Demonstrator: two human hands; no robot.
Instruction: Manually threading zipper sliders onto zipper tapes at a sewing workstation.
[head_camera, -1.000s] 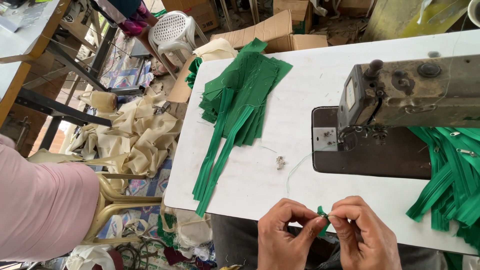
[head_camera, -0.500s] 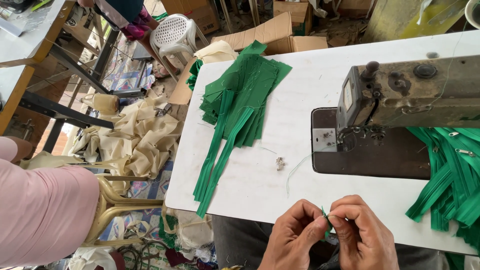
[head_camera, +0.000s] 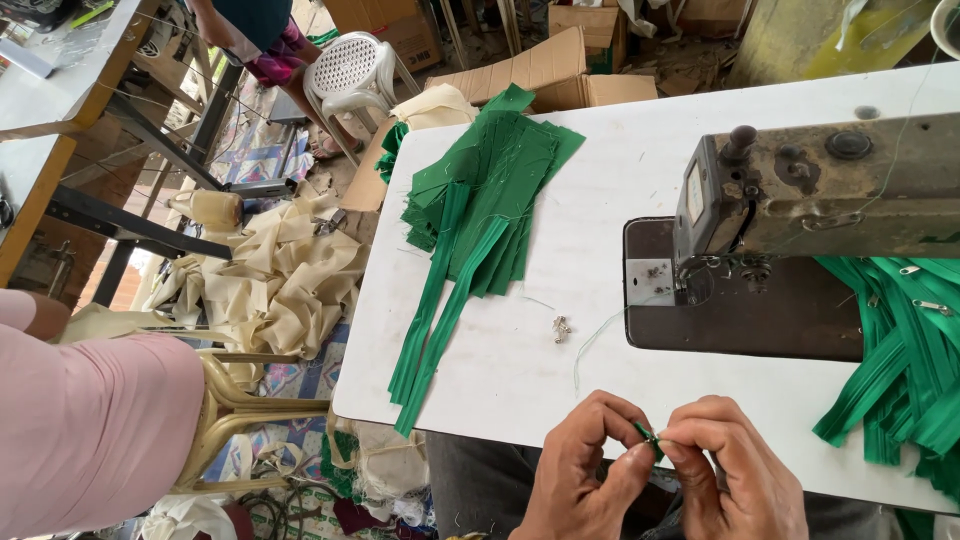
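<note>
At the near edge of the white bench (head_camera: 520, 380), the left hand (head_camera: 585, 475) and the right hand (head_camera: 735, 475) meet fingertip to fingertip, each grip closed on the same small green zipper piece (head_camera: 646, 436), pinched between thumb and forefinger of both hands. The piece sits just over the bench edge, mostly hidden by the fingers, so its exact shape cannot be told.

Just beyond the hands, a thin pale thread (head_camera: 590, 345) curls across the bench top, and a small metal zipper slider (head_camera: 561, 328) lies beside it. To the left, a stack of green fabric pieces (head_camera: 495, 190) rests on the bench, with long green strips (head_camera: 435, 320) trailing from it toward the near edge. To the right stands an old grey sewing machine (head_camera: 820, 190) on its dark base plate (head_camera: 760, 320), and past it a heap of green zippers (head_camera: 900, 350) spills over the bench's right side.

On the floor to the left lies a pile of cream cloth (head_camera: 285, 280). A white plastic stool (head_camera: 350, 70) stands further off, near cardboard boxes (head_camera: 560, 70). Another person in pink (head_camera: 90, 430) sits at the far left.
</note>
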